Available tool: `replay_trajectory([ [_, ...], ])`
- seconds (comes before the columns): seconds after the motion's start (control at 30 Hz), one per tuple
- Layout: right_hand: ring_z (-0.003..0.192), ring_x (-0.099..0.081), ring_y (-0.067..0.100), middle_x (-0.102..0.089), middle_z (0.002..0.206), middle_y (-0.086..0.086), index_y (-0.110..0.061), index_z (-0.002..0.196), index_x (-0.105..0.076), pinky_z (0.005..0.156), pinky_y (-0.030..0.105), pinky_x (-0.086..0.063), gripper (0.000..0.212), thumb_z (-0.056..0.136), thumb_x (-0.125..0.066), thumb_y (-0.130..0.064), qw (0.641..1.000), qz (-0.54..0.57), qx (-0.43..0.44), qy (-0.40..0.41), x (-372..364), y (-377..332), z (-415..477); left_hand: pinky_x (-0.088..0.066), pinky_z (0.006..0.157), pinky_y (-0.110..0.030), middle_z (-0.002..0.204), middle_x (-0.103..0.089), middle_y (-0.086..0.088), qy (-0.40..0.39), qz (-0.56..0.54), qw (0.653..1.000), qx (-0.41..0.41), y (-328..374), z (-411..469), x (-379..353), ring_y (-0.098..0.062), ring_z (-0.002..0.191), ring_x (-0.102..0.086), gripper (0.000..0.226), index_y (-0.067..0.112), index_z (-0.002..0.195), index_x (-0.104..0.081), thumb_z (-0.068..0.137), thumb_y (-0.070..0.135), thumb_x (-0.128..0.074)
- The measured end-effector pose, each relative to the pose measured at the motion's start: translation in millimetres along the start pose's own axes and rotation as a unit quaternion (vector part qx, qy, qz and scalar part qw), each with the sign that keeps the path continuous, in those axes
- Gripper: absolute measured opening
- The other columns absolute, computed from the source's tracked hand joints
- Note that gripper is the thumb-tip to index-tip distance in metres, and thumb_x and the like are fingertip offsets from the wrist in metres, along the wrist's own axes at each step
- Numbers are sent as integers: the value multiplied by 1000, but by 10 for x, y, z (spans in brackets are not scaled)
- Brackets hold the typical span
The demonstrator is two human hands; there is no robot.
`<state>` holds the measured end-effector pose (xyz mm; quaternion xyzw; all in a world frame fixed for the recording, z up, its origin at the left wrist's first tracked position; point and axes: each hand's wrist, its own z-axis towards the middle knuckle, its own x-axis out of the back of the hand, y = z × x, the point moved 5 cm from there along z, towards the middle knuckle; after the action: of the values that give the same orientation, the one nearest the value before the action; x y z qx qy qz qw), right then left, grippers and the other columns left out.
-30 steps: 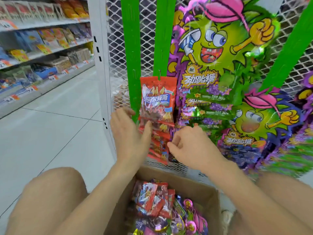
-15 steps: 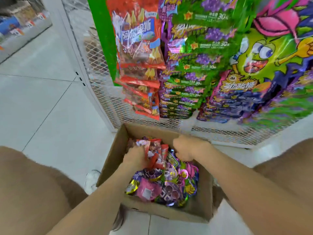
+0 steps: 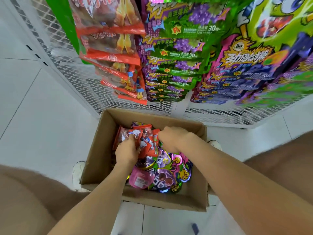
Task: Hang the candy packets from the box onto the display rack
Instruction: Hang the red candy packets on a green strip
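An open cardboard box (image 3: pixel 100 150) stands on the floor between my knees, holding several candy packets. Red packets (image 3: pixel 145 138) lie bunched at its far end; purple and pink ones (image 3: pixel 162 177) fill the near part. My left hand (image 3: pixel 126 151) is inside the box with its fingers curled round the red packets. My right hand (image 3: pixel 172 138) is beside it, fingers curled down onto the same red bunch. Above the box the display rack (image 3: pixel 66 31) carries hung red packets (image 3: pixel 116 60) and green-purple packets (image 3: pixel 176 65).
White wire mesh panel (image 3: pixel 88 89) backs the rack down to the floor behind the box. More purple and green packets (image 3: pixel 254 70) hang at the right. White tiled floor (image 3: pixel 42 116) spreads to the left. My knees flank the box, a white shoe (image 3: pixel 77 172) at its left.
Both hands left the hanging red packets on the rack and dropped into the box, where they now take hold of the red packets. The view tilted down.
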<state>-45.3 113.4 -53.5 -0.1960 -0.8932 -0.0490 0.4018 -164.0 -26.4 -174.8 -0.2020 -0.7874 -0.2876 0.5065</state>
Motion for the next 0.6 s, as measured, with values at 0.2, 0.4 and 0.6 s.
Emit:
replay_trajectory([
  [0.2, 63, -46, 21, -40, 83, 3, -19, 73, -37, 49, 32, -34, 33, 100, -52, -8, 1000, 4, 8, 19, 146, -126, -176, -43, 57, -32, 66, -62, -3, -84, -54, 995, -27, 135, -129, 155, -34, 77, -70, 34, 16, 60, -57, 89, 30, -68],
  [0.4, 65, -48, 22, -44, 87, 5, -18, 74, -42, 52, 34, -40, 29, 100, -52, -11, 1000, 10, 15, 25, 266, -196, -506, -55, 76, -36, 89, -76, -12, -77, -158, 984, -21, 195, -251, 410, -26, 82, -67, 23, 6, 90, -74, 94, 28, -71],
  [0.6, 80, -60, 30, -48, 88, 5, -15, 88, -54, 71, 46, -56, 15, 102, -49, -19, 998, 40, -1, 55, 237, -9, -627, -51, 102, -56, 141, -46, -20, -86, -16, 996, -10, -108, -179, 238, -45, 127, -54, 50, 5, 136, -49, 94, 23, -67],
])
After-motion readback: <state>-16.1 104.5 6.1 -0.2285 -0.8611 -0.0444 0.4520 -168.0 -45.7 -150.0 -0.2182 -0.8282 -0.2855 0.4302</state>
